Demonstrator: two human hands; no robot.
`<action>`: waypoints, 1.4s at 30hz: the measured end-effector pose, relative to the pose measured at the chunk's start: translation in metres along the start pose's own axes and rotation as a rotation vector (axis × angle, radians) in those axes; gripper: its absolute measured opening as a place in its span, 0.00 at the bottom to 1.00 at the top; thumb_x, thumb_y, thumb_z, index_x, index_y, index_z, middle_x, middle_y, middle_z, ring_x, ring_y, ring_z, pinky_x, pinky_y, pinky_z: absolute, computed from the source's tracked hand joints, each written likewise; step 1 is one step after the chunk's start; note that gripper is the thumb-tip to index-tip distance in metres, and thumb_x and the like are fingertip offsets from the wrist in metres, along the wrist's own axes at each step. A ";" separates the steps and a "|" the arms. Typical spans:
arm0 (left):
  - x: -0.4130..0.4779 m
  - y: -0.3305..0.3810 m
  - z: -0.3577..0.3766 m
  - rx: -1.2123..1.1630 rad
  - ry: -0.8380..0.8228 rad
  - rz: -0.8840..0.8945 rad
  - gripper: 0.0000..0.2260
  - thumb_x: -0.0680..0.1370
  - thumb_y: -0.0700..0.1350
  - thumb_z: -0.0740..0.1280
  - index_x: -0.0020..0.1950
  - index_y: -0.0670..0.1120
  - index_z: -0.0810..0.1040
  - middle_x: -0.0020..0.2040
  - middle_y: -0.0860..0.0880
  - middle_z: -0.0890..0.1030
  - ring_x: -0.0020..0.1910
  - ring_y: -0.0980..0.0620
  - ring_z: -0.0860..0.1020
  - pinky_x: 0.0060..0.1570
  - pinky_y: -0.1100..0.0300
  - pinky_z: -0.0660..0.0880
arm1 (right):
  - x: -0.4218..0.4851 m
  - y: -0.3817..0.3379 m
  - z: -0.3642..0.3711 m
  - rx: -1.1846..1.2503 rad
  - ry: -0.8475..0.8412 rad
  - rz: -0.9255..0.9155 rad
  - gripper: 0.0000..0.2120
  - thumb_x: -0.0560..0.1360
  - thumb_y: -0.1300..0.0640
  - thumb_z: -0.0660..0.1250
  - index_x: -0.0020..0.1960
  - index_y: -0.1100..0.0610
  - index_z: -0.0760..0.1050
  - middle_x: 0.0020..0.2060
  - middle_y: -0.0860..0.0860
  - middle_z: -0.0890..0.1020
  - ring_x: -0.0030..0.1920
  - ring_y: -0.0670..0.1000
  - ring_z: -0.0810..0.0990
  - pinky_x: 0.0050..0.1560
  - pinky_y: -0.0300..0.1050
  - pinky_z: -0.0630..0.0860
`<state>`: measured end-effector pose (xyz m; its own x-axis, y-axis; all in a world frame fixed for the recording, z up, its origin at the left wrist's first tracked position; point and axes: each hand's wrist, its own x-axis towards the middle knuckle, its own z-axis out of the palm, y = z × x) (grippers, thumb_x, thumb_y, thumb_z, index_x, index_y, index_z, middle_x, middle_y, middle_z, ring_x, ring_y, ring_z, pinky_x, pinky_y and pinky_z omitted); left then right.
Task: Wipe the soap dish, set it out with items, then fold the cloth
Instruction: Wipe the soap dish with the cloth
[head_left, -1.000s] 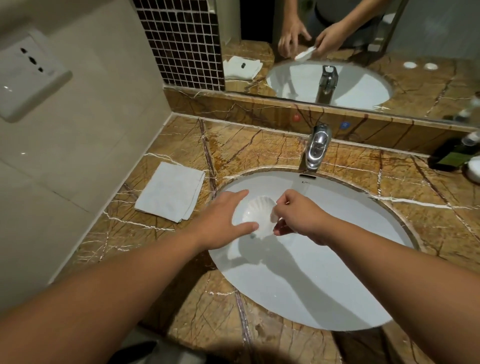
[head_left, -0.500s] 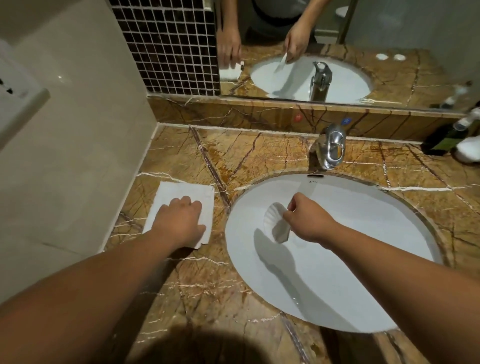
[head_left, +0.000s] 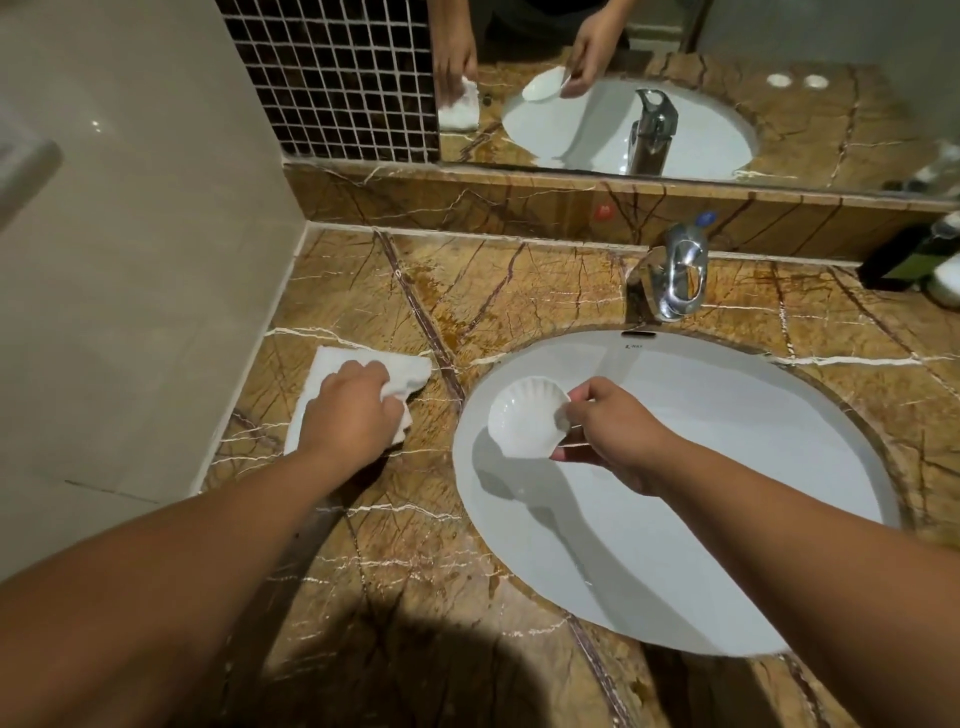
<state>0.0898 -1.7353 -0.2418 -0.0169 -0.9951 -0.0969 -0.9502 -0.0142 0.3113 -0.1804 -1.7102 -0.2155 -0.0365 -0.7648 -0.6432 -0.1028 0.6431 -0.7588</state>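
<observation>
A white shell-shaped soap dish (head_left: 524, 420) hangs over the left part of the white sink basin (head_left: 727, 441). My right hand (head_left: 608, 431) pinches it by its right edge. The white folded cloth (head_left: 332, 374) lies on the brown marble counter (head_left: 467, 291) left of the basin. My left hand (head_left: 353, 413) rests on it with the fingers curled into the fabric, and the cloth's near right corner is bunched up.
A chrome faucet (head_left: 672, 275) stands behind the basin. Dark bottles (head_left: 904, 254) and a white object sit at the far right by the mirror (head_left: 675, 88). A tiled wall (head_left: 130, 234) bounds the counter on the left.
My left hand left the dish, moved left onto the cloth and has closed on it, bunching it. My right hand has turned the dish flatter, bowl facing up.
</observation>
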 end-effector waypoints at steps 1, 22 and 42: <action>0.001 0.002 -0.004 -0.043 0.076 0.013 0.09 0.76 0.45 0.61 0.53 0.44 0.75 0.48 0.43 0.75 0.48 0.42 0.73 0.43 0.47 0.73 | 0.000 -0.001 0.002 0.019 -0.012 -0.001 0.04 0.77 0.66 0.61 0.46 0.59 0.67 0.50 0.63 0.76 0.42 0.60 0.80 0.42 0.52 0.83; -0.015 0.076 -0.021 -0.488 -0.242 0.188 0.31 0.78 0.49 0.68 0.75 0.61 0.55 0.68 0.50 0.74 0.59 0.46 0.76 0.50 0.50 0.76 | -0.028 -0.037 0.013 -0.047 -0.149 -0.245 0.05 0.79 0.64 0.59 0.45 0.60 0.70 0.41 0.60 0.81 0.34 0.54 0.81 0.37 0.51 0.81; 0.000 0.077 -0.028 -0.206 -0.193 0.332 0.13 0.79 0.54 0.63 0.61 0.63 0.65 0.41 0.57 0.79 0.34 0.57 0.78 0.27 0.57 0.74 | -0.031 -0.033 0.010 -0.478 -0.167 -0.414 0.13 0.74 0.66 0.57 0.53 0.56 0.76 0.41 0.56 0.84 0.35 0.53 0.84 0.41 0.52 0.82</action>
<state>0.0255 -1.7388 -0.1912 -0.3876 -0.9128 -0.1288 -0.8016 0.2648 0.5360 -0.1656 -1.7076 -0.1713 0.2516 -0.9046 -0.3442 -0.5073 0.1796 -0.8428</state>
